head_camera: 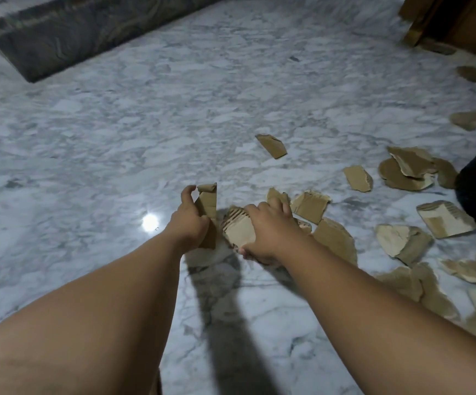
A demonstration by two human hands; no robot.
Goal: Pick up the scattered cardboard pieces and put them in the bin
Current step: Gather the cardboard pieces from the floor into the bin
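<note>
Gripping an upright cardboard strip [206,205] in closed left hand [188,220], the right hand [268,229] clasps a torn cardboard piece [238,228] above the marble floor [103,143].

No legible text, label or number on the cardboard pieces [310,205] or marble floor [117,143]
</note>
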